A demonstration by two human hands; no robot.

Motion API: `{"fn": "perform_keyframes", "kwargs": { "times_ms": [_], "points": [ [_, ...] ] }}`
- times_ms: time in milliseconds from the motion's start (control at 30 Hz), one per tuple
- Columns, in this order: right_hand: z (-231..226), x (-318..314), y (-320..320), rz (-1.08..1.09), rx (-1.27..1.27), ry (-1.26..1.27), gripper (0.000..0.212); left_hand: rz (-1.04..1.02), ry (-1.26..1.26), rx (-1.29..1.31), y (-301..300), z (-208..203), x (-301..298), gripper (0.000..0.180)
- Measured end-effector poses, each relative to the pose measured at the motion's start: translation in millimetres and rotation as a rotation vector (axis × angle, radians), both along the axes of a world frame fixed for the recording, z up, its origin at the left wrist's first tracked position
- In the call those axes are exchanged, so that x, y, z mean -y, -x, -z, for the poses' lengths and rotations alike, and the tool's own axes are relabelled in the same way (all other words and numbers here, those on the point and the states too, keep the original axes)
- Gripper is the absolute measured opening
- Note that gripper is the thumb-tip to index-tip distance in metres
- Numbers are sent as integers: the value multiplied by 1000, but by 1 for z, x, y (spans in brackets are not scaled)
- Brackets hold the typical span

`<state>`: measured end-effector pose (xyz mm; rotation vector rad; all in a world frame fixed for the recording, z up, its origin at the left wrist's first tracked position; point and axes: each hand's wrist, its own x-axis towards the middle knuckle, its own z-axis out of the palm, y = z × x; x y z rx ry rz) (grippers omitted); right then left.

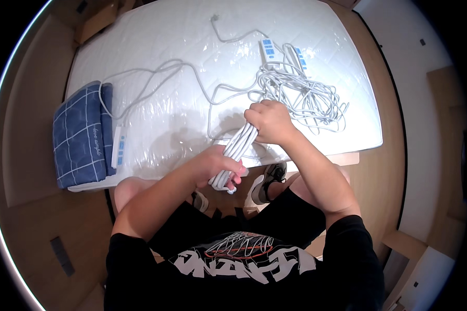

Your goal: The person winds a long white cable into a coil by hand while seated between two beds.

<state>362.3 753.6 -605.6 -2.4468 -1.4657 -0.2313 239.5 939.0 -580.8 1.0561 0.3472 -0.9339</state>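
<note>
A bundle of white power cord (240,143), folded into several parallel loops, stretches between my two hands above the near edge of the mattress. My left hand (216,165) grips its lower end, with the loop ends sticking out past the fingers. Closed in a fist, my right hand (269,122) holds the upper end. Beyond the right hand lies a loose tangle of white cord (316,101). Two white power strips with blue sockets, one upright-looking strip (268,51) and another strip (300,61), rest at the tangle's far side. A plug (214,18) lies farther back.
The mattress (155,41) is wrapped in shiny clear plastic. At its left edge sits a folded blue checked cloth (80,137) with a third power strip (119,147) against it. Single cord lengths (145,83) wander across the mattress. A cardboard box (96,23) stands far left.
</note>
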Motion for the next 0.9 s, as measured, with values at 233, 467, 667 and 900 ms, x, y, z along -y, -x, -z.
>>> {"fn": "perform_keyframes", "kwargs": {
  "times_ms": [233, 467, 667, 900],
  "points": [
    [8, -8, 2, 70, -69, 61, 16, 157, -453, 216, -1, 21, -10, 37],
    [20, -6, 1, 112, -171, 96, 11, 99, -457, 210, 5, 28, -3, 33],
    [6, -3, 6, 90, -240, 301, 17, 94, -316, 223, 12, 30, 5, 26],
    [-3, -2, 4, 139, -241, 307, 16, 56, -51, 100, 6, 43, -1, 25]
  ]
}}
